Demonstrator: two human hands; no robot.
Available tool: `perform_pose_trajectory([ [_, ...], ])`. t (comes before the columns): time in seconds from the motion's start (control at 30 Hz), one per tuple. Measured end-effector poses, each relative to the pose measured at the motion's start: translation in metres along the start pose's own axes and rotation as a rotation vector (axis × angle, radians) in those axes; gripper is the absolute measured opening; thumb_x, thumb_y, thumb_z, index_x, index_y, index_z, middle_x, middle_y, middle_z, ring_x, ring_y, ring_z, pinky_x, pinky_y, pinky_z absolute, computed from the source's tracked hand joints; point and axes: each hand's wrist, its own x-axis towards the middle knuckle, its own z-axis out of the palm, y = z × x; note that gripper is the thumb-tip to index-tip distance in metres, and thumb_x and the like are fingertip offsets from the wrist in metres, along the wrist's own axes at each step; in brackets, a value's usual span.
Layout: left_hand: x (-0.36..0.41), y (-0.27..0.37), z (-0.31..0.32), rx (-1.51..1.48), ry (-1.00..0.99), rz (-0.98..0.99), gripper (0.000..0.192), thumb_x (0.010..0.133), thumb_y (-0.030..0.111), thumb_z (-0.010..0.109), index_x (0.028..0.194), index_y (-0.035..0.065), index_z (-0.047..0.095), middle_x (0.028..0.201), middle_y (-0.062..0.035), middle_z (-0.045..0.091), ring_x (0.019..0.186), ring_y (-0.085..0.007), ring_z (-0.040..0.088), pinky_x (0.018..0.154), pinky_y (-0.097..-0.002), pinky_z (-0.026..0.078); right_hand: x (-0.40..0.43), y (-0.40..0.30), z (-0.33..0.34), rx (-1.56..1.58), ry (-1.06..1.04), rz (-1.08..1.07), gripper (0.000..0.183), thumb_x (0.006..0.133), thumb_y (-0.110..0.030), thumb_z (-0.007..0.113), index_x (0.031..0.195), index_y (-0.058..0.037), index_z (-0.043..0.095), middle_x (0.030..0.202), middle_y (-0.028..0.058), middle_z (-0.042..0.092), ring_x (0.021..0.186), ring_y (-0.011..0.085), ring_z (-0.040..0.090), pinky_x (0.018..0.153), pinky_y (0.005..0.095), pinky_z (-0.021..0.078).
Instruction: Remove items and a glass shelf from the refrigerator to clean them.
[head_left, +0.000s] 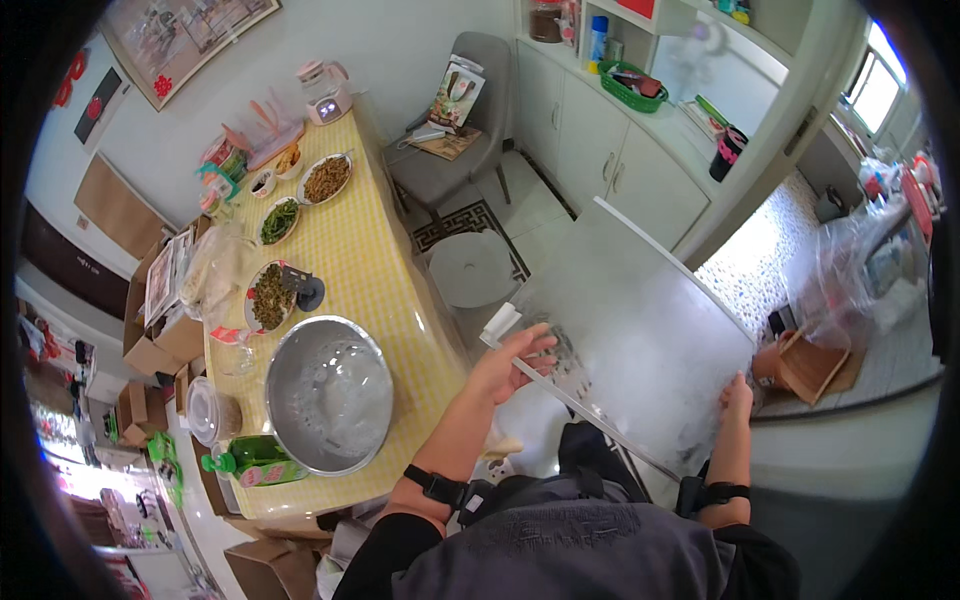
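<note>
A large, clear glass shelf panel (637, 315) with white edge trim is held up before my body at a tilt. My left hand (517, 360) is on its near-left edge, beside a white corner piece (499, 322), with the fingers spread over the rim. At the opposite end, my right hand (736, 397) grips the edge near the corner. The glass looks hazy, and the floor shows faintly through part of it. Left of my left arm, a steel basin (277, 397) of foamy water (341, 397) stands on the table.
The dining table (405, 300) has a yellow checked cloth, plates of food (325, 178) and a green detergent bottle (262, 459). A round stool (472, 268) and a grey chair (469, 142) stand beyond it. White cabinets (592, 120) line the back; a door frame (780, 142) rises at right.
</note>
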Motion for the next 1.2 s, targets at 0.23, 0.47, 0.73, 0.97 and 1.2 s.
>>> perform_pose_trajectory([
  [0.23,0.112,-0.032,-0.058,-0.338,0.255,0.014,0.032,0.088,0.025,0.054,0.116,0.0109,0.055,0.111,-0.0072,0.06,0.093,-0.0243,0.059,0.08,-0.0359,0.048,0.103,-0.035,0.13,-0.183,-0.151,-0.181,0.028,0.087,-0.029,0.051,0.07,-0.0095,0.042,0.049,-0.0021,0.037,0.035,0.009,0.031,0.032,0.0244,0.0244],
  [0.47,0.17,-0.093,-0.131,-0.807,0.587,0.128,0.019,0.086,0.028,0.058,0.098,0.0137,0.059,0.099,-0.0046,0.064,0.084,-0.0263,0.057,0.076,-0.0378,0.048,0.138,-0.038,0.291,-0.44,-0.393,-0.338,0.029,0.088,-0.027,0.052,0.068,-0.0081,0.044,0.052,-0.0004,0.04,0.038,0.0093,0.036,0.033,0.0248,0.028],
  [0.73,0.188,-0.157,-0.218,-1.104,0.379,0.462,0.024,0.081,0.036,0.064,0.074,0.0146,0.057,0.077,-0.0008,0.061,0.072,-0.0203,0.054,0.065,-0.0322,0.046,0.155,0.027,0.472,-0.789,-0.614,-0.385,0.03,0.086,-0.028,0.053,0.073,-0.0009,0.05,0.062,0.0065,0.049,0.055,0.0148,0.046,0.051,0.031,0.0395],
  [0.97,0.215,-0.151,-0.189,-1.306,0.789,0.376,0.022,0.082,0.039,0.062,0.078,0.0168,0.06,0.087,0.0022,0.062,0.089,-0.0195,0.053,0.078,-0.0337,0.044,0.184,0.084,0.586,-1.137,-0.799,-0.749,0.037,0.085,-0.033,0.054,0.072,0.0023,0.052,0.069,0.0115,0.054,0.065,0.0209,0.051,0.063,0.0343,0.0414],
  [1.2,0.245,-0.182,-0.17,-1.606,0.972,0.492,0.039,0.081,0.043,0.061,0.102,0.012,0.053,0.105,-0.004,0.055,0.098,-0.0256,0.051,0.088,-0.0417,0.042,0.169,0.15,0.672,-1.271,-1.098,-0.678,0.04,0.084,-0.035,0.057,0.069,0.0002,0.05,0.059,0.0066,0.051,0.055,0.0174,0.048,0.055,0.0331,0.0403],
])
